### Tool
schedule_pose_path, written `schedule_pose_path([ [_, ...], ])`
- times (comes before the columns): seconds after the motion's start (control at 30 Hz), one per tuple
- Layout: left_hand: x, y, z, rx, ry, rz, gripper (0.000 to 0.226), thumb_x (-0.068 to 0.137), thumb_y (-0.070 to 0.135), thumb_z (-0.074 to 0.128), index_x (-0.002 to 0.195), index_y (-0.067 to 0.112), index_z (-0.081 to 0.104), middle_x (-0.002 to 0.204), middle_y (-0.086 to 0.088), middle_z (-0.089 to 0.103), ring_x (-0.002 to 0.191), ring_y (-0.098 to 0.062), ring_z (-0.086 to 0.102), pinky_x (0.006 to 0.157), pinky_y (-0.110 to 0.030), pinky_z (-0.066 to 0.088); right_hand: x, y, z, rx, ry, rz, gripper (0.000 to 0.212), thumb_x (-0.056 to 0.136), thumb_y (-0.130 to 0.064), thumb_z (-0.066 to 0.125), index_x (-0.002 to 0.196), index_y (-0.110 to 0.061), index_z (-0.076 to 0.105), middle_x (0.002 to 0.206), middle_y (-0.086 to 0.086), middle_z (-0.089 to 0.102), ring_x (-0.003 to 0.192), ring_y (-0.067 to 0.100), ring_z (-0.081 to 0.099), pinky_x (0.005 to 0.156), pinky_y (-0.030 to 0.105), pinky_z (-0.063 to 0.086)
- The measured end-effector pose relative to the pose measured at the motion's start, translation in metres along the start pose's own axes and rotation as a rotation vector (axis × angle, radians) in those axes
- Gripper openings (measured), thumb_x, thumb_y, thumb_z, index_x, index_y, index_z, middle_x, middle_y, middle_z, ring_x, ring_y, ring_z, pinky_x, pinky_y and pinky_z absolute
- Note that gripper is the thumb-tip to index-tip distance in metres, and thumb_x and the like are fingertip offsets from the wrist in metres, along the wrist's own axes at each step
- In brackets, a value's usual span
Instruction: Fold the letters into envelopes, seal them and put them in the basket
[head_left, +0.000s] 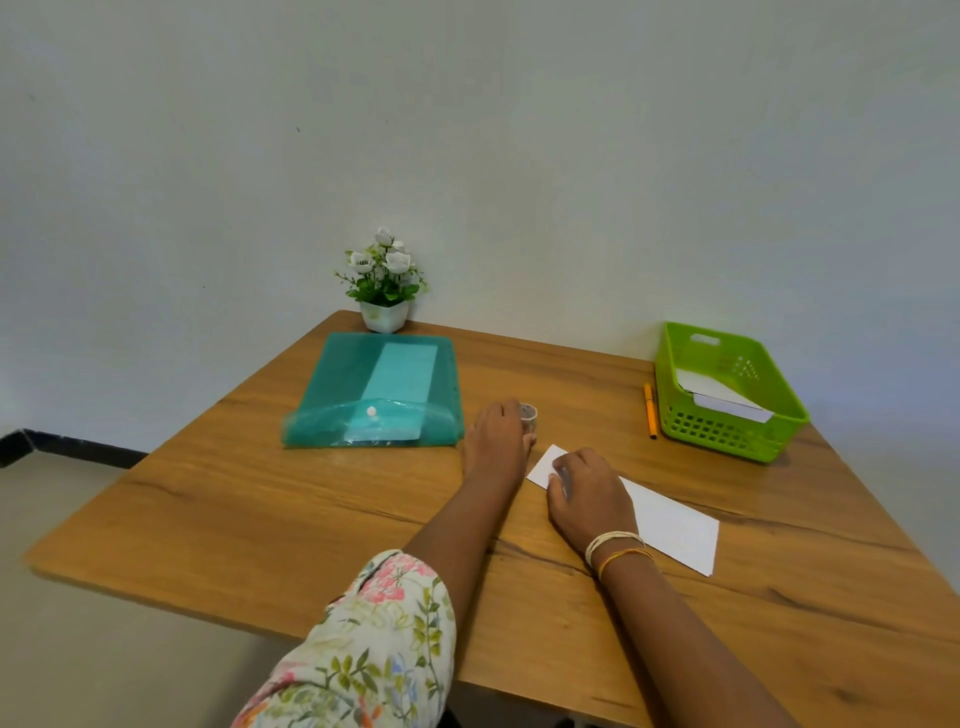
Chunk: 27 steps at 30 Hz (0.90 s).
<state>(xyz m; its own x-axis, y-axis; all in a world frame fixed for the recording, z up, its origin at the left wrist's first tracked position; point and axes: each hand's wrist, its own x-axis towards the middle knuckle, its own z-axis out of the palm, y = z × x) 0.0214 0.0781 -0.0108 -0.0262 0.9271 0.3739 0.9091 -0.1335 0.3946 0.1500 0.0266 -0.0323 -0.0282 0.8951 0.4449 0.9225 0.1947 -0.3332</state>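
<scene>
Floral sleeve (363, 644) and two bare forearms are reaching over a wooden tabletop (260, 519).
Sealing looks underway: the left hand (498, 436) is curling around a tape roll (529, 415), while the right hand (587, 499) is pressing its curled fingers on a white envelope (670, 525). Next, tape likely needs pulling across the flap. Sealed envelopes are lying in the green basket (727, 431), well right.
</scene>
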Motion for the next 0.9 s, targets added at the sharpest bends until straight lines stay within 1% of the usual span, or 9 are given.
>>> schedule_pose_path([
  [0.13,-0.028,-0.005,-0.007,-0.039,0.044,0.02,0.05,0.089,0.035,0.063,0.132,0.016,0.043,0.117,-0.006,0.057,0.104,-0.019,0.053,0.086,-0.03,0.045,-0.002,-0.004,-0.004,-0.024,-0.01,-0.014,0.027,0.088,-0.032,0.055,0.108,-0.017,0.066,0.104,0.003,0.063,0.094,0.018,0.059,0.076,0.028,0.051],
  [0.23,-0.052,-0.013,-0.017,-0.071,0.098,0.067,0.05,0.089,0.026,0.062,0.135,0.015,0.043,0.122,-0.006,0.055,0.108,-0.02,0.052,0.092,-0.031,0.043,-0.008,-0.014,-0.006,-0.015,-0.024,-0.044,0.028,0.089,-0.032,0.055,0.109,-0.016,0.066,0.104,0.003,0.063,0.095,0.019,0.058,0.076,0.026,0.047],
  [0.33,-0.062,-0.03,-0.031,-0.009,0.164,0.058,0.05,0.09,0.025,0.06,0.136,0.016,0.043,0.124,-0.006,0.053,0.113,-0.02,0.049,0.099,-0.032,0.041,-0.015,-0.028,-0.005,-0.005,-0.036,-0.069,0.027,0.09,-0.033,0.053,0.109,-0.018,0.066,0.107,0.002,0.063,0.096,0.019,0.058,0.078,0.027,0.048],
  [0.4,-0.063,-0.049,-0.042,0.07,0.193,0.019,0.052,0.089,0.026,0.06,0.137,0.016,0.042,0.131,-0.008,0.049,0.122,-0.022,0.044,0.11,-0.039,0.034,-0.017,-0.036,-0.002,-0.002,-0.045,-0.068,0.027,0.09,-0.033,0.052,0.109,-0.018,0.065,0.109,0.002,0.062,0.097,0.019,0.059,0.079,0.029,0.05],
  [0.47,-0.061,-0.071,-0.052,0.162,0.213,-0.014,0.055,0.088,0.024,0.061,0.139,0.016,0.039,0.142,-0.012,0.042,0.136,-0.026,0.034,0.117,-0.046,0.021,-0.017,-0.04,0.0,-0.009,-0.052,-0.059,0.027,0.09,-0.032,0.051,0.109,-0.018,0.064,0.109,0.002,0.061,0.097,0.019,0.059,0.079,0.029,0.05],
  [0.57,-0.056,-0.1,-0.068,0.262,0.224,-0.051,0.061,0.088,0.024,0.06,0.143,0.015,0.034,0.152,-0.016,0.03,0.145,-0.03,0.021,0.117,-0.052,0.01,-0.016,-0.042,0.0,-0.006,-0.047,-0.044,0.026,0.089,-0.029,0.051,0.108,-0.019,0.065,0.109,0.002,0.062,0.097,0.019,0.059,0.079,0.029,0.051],
  [0.63,-0.052,-0.112,-0.073,0.288,0.183,-0.095,0.067,0.09,0.03,0.058,0.147,0.015,0.027,0.156,-0.015,0.024,0.146,-0.03,0.016,0.116,-0.054,0.007,-0.016,-0.04,0.001,-0.004,-0.045,-0.038,0.025,0.088,-0.028,0.052,0.107,-0.018,0.066,0.109,0.002,0.063,0.097,0.018,0.059,0.078,0.028,0.052],
  [0.73,-0.048,-0.122,-0.076,0.285,0.129,-0.152,0.068,0.092,0.036,0.056,0.148,0.015,0.023,0.154,-0.011,0.029,0.145,-0.027,0.022,0.115,-0.059,0.009,-0.015,-0.039,0.002,0.005,-0.033,-0.037,0.024,0.087,-0.026,0.053,0.106,-0.018,0.067,0.108,0.002,0.063,0.097,0.018,0.059,0.078,0.028,0.051],
  [0.9,-0.052,-0.117,-0.079,0.261,0.155,-0.116,0.055,0.09,0.033,0.06,0.138,0.016,0.04,0.131,-0.006,0.049,0.125,-0.022,0.044,0.114,-0.058,0.015,-0.014,-0.039,0.001,0.012,-0.035,-0.031,0.024,0.087,-0.024,0.055,0.106,-0.018,0.067,0.107,0.001,0.063,0.096,0.017,0.059,0.077,0.027,0.051],
])
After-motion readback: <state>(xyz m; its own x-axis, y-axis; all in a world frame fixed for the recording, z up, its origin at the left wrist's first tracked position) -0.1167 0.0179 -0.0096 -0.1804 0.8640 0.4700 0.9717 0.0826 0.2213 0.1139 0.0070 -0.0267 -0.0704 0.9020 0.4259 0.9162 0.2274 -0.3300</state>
